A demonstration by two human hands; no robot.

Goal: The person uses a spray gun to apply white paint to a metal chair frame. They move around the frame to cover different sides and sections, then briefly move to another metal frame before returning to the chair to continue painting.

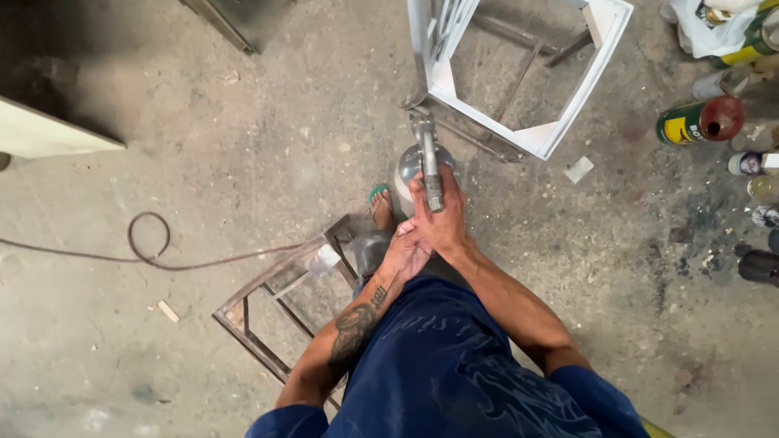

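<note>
My right hand point(442, 219) grips the handle of a metal spray gun point(428, 158) whose round silver cup point(410, 166) hangs below it, nozzle pointing away toward a white-painted square frame point(568, 97) standing on the floor. My left hand point(406, 251) is pressed against the right hand's wrist and the underside of the gun. A foot in a green sandal point(380, 203) shows just left of the cup.
A bare rusty metal frame point(276, 300) lies on the dusty concrete floor at my left. A thin hose point(146, 243) loops across the floor. Paint cans and bottles point(702, 120) crowd the right edge. A pale board point(49, 130) sits at far left.
</note>
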